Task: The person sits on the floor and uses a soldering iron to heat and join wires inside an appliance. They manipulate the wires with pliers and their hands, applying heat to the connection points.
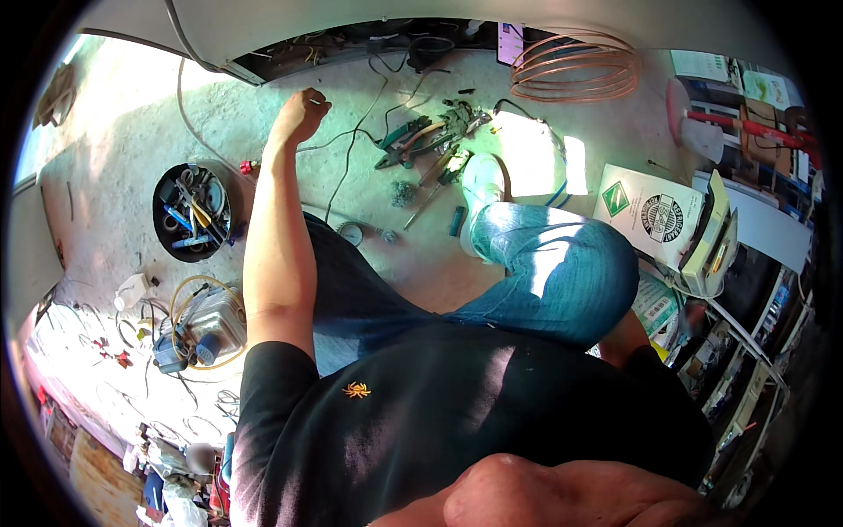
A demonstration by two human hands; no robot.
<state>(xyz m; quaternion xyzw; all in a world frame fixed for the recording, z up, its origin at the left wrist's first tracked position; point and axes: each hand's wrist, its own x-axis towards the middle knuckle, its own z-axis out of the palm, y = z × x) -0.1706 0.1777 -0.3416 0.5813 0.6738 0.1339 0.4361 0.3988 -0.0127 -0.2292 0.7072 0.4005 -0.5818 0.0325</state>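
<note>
My left hand (303, 116) is stretched out over the concrete floor, close to the lower edge of a pale appliance panel (334, 16). Its fingers are curled closed, with a small whitish spot at them that I cannot make out. Thin dark cables (356, 132) run along the floor just right of the hand. My right hand is hidden; only part of the right arm (623, 338) shows beside my bent knee. Between my legs lies a round gauge (351, 233). Pliers (406, 151) and other hand tools lie in a heap beyond it.
A black bucket (195, 255) full of tools stands left of my forearm, with a vacuum-pump-like machine (211, 329) and hoses behind it. A copper tubing coil (575, 75) lies far right. A white printed box (645, 211) and crowded shelves (764, 307) line the right side.
</note>
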